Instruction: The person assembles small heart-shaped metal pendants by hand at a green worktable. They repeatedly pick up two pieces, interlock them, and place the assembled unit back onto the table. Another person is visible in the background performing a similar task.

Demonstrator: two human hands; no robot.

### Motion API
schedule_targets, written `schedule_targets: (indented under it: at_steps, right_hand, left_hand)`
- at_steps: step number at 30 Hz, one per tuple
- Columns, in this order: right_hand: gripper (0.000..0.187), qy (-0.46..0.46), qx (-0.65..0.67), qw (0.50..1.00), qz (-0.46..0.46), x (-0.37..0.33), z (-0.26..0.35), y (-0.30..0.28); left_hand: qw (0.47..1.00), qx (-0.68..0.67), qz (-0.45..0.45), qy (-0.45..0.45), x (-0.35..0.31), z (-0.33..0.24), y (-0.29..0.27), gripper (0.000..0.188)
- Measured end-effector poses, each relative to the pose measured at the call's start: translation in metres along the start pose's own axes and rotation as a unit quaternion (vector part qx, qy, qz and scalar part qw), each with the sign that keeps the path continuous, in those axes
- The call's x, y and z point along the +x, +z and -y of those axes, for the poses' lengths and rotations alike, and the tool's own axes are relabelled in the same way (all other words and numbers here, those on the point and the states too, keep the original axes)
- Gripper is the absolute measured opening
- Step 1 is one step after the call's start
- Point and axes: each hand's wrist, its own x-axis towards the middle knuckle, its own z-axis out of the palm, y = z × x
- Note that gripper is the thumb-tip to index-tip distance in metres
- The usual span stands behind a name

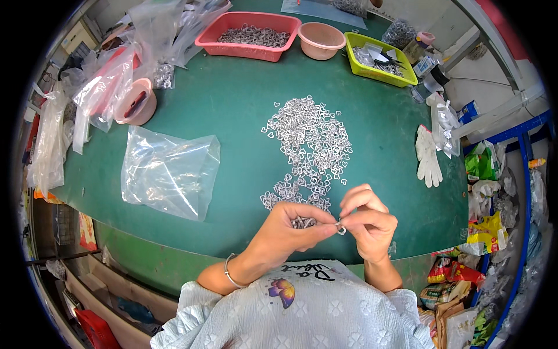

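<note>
My left hand (285,230) is curled around several small grey metal pieces (303,222) at the table's near edge. Its thumb and forefinger meet the fingertips of my right hand (369,224) at one small silvery metal piece (342,230). My right hand pinches that piece; its exact shape is partly covered by the fingers. Just beyond both hands spreads a pile of small heart-shaped metal rings (305,139), with a narrower heap running down to my left fingers.
On the green table (232,110), a clear plastic bag (168,171) lies left of the pile. A pink tray (247,52) of metal pieces, a pink bowl (321,42) and a yellow-green tray (381,75) stand along the back. A white glove (428,157) lies at right.
</note>
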Motion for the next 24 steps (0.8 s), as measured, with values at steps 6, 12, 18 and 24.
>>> schedule_targets:
  at_steps: [6,12,18,24]
  right_hand:
    - [0.021,0.035,0.012,0.999,0.005,0.0011,0.0052,0.0032]
    - [0.021,0.029,-0.022,0.999,0.020,0.0012,0.0060,0.0022]
    - [0.019,0.024,-0.017,0.999,0.022,0.0008,0.0051,0.0030]
    - [0.019,0.035,-0.016,0.999,0.027,-0.0013,0.0053,0.0042]
  left_hand:
    - [1.000,0.004,-0.008,0.029,-0.0013,-0.0021,0.0022,0.010]
    - [0.999,0.030,-0.014,0.040,-0.0033,-0.0046,0.0050,0.009]
    - [0.997,0.050,-0.016,0.063,-0.0027,-0.0043,0.0061,0.009]
    - [0.997,0.051,-0.014,0.058,-0.0028,-0.0034,0.0044,0.009]
